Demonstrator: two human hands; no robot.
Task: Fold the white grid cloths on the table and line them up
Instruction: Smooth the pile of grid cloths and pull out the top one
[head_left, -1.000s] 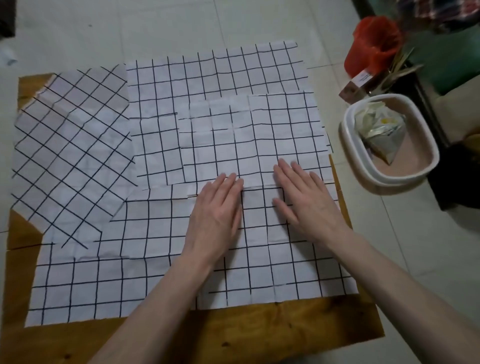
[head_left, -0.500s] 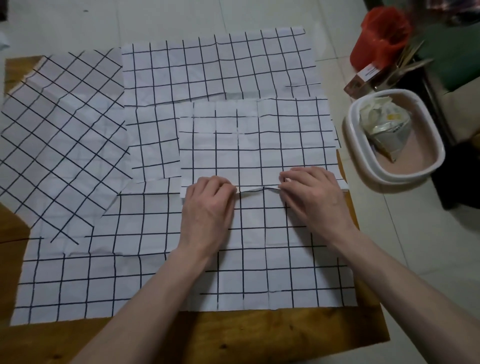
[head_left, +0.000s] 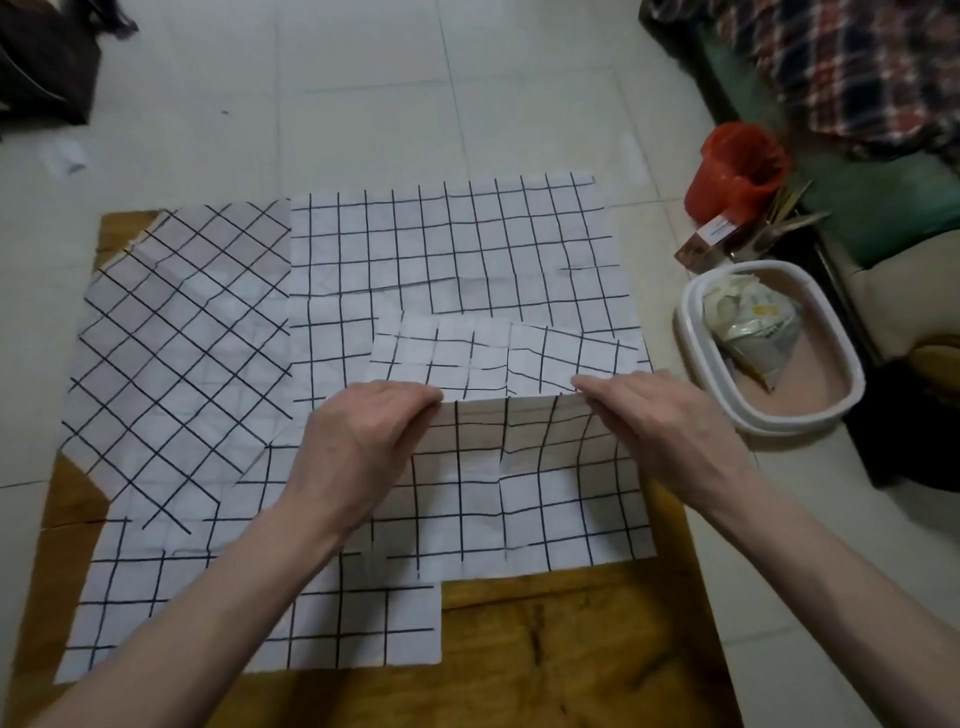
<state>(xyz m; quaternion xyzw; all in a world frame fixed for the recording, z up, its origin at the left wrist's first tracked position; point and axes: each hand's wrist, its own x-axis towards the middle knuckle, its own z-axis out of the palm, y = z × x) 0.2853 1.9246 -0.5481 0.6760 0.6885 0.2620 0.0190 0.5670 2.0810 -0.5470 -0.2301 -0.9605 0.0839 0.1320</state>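
Observation:
Several white cloths with black grid lines lie overlapping on a low wooden table (head_left: 545, 644). The front right cloth (head_left: 524, 483) is lifted along a fold line, its far half (head_left: 498, 353) drooping behind. My left hand (head_left: 363, 441) pinches that raised fold at its left end. My right hand (head_left: 660, 421) pinches it at the right end. A larger cloth (head_left: 447, 244) lies flat at the back. A diagonal-lying cloth (head_left: 176, 353) covers the left side. Another cloth (head_left: 260, 618) lies at the front left, partly under my left forearm.
A white oval tub (head_left: 691, 332) with a crumpled bag (head_left: 753, 327) stands on the tiled floor right of the table. Behind it are a red bucket (head_left: 737, 166) and a small box (head_left: 706, 239). A dark bag (head_left: 41, 62) sits far left. Plaid fabric (head_left: 852, 67) is top right.
My hands went from lying flat on the front right cloth to pinching its middle crease and raising it. The cloth's near edge has slid up the table, baring wood.

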